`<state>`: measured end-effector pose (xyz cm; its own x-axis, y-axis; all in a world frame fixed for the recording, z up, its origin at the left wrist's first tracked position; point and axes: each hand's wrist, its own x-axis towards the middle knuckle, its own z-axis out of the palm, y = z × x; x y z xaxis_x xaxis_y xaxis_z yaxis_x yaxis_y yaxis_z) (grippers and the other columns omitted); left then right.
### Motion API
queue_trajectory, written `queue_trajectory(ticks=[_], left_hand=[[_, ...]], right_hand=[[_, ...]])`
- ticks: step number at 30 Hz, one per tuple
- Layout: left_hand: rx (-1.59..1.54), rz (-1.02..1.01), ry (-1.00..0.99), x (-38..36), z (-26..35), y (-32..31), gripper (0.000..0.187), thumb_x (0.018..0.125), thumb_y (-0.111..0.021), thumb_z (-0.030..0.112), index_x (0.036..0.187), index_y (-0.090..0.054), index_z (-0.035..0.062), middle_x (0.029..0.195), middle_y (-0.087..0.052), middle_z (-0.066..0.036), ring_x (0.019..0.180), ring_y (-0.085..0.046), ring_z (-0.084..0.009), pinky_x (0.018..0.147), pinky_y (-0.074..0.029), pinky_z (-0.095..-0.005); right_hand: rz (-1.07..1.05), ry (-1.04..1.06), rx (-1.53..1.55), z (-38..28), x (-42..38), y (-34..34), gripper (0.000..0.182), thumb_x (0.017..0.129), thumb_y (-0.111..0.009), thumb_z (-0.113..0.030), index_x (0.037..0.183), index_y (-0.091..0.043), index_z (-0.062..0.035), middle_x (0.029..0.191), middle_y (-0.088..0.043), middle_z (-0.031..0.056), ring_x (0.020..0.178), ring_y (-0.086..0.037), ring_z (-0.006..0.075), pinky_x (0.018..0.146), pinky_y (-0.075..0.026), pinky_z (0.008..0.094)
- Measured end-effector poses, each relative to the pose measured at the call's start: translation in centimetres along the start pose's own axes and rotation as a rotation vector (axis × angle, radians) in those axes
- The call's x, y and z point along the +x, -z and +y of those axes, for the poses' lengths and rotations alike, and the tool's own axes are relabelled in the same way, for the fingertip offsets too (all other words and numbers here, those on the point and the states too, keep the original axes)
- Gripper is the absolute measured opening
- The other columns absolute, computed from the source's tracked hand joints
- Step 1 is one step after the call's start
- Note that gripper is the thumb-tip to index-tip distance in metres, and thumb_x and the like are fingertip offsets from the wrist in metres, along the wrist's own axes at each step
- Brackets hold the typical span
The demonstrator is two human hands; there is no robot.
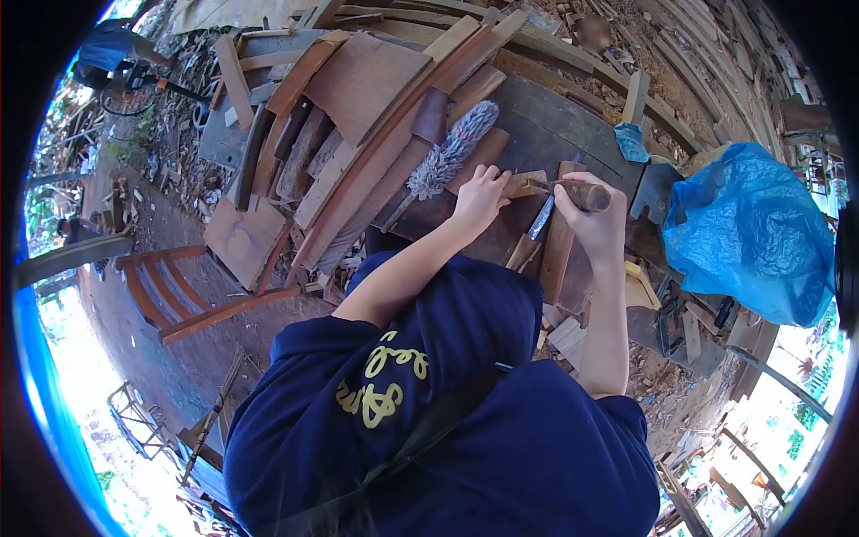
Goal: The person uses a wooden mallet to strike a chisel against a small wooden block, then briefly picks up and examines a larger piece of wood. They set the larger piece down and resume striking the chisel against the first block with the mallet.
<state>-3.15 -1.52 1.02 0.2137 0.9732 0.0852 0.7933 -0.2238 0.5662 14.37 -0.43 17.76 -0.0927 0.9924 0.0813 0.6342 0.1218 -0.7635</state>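
Observation:
My left hand [483,199] is closed on a small wooden block [526,184], steadying it on the dark worktop [528,121]. From the other side, my right hand [598,219] wraps round a thick wooden tool handle [586,194]. The handle's narrow end points at the block, and the tool's metal part is mostly hidden. Between my hands and my body lies a chisel-like tool with a bright flat blade [542,217] and a wooden handle [522,254]. A reddish-brown wooden bar [557,259] runs beside it, under my right wrist.
A fluffy grey duster [455,150] lies left of the block, against stacked boards [371,85]. A blue plastic bag [752,234] bulges at the right. A wooden chair frame [210,291] stands at the left. Another person [116,49] is at the far upper left.

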Motion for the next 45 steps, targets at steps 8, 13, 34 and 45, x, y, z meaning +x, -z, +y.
queue_trajectory(ticks=[8,13,34,45], left_hand=[[-0.01,0.013,-0.003,0.0,0.0,-0.3,0.054,0.075,-0.076,0.023,0.126,-0.061,0.0103,0.107,-0.058,-0.005,0.105,-0.055,-0.0259,0.082,-0.054,-0.0369],[-0.015,0.016,0.019,0.0,0.0,-0.2,0.054,0.074,-0.076,0.023,0.125,-0.061,0.011,0.106,-0.058,-0.006,0.105,-0.054,-0.0262,0.081,-0.054,-0.0378],[-0.842,-0.125,-0.551,6.8,8.4,14.5,0.063,0.085,-0.074,0.028,0.14,-0.051,0.0065,0.133,-0.059,-0.013,0.127,-0.052,-0.0237,0.109,-0.037,-0.0374],[-1.024,-0.418,-0.346,8.0,8.3,12.3,0.021,0.083,-0.072,0.012,0.102,-0.073,0.0029,0.082,-0.068,-0.001,0.078,-0.061,-0.0076,0.078,-0.05,-0.0256]], right_hand=[[-0.015,0.014,0.0,1.0,1.3,-0.3,0.021,0.075,-0.076,-0.018,0.086,-0.074,-0.0003,0.073,-0.07,0.0132,0.067,-0.07,0.0196,0.066,-0.053,0.0306],[-0.169,-0.015,0.03,0.7,2.6,0.4,0.022,0.074,-0.075,-0.018,0.086,-0.073,0.0003,0.072,-0.07,0.013,0.067,-0.07,0.0183,0.066,-0.053,0.0291],[-0.271,0.034,-0.026,-0.1,2.7,-0.1,0.014,0.075,-0.072,-0.017,0.079,-0.069,-0.0038,0.074,-0.068,0.0139,0.072,-0.069,0.0309,0.066,-0.052,0.0375],[0.169,-0.204,-0.525,9.1,-6.0,-4.5,0.059,0.075,-0.078,-0.024,0.126,-0.054,-0.0048,0.107,-0.062,0.0186,0.096,-0.064,0.0364,0.082,-0.053,0.0427]])
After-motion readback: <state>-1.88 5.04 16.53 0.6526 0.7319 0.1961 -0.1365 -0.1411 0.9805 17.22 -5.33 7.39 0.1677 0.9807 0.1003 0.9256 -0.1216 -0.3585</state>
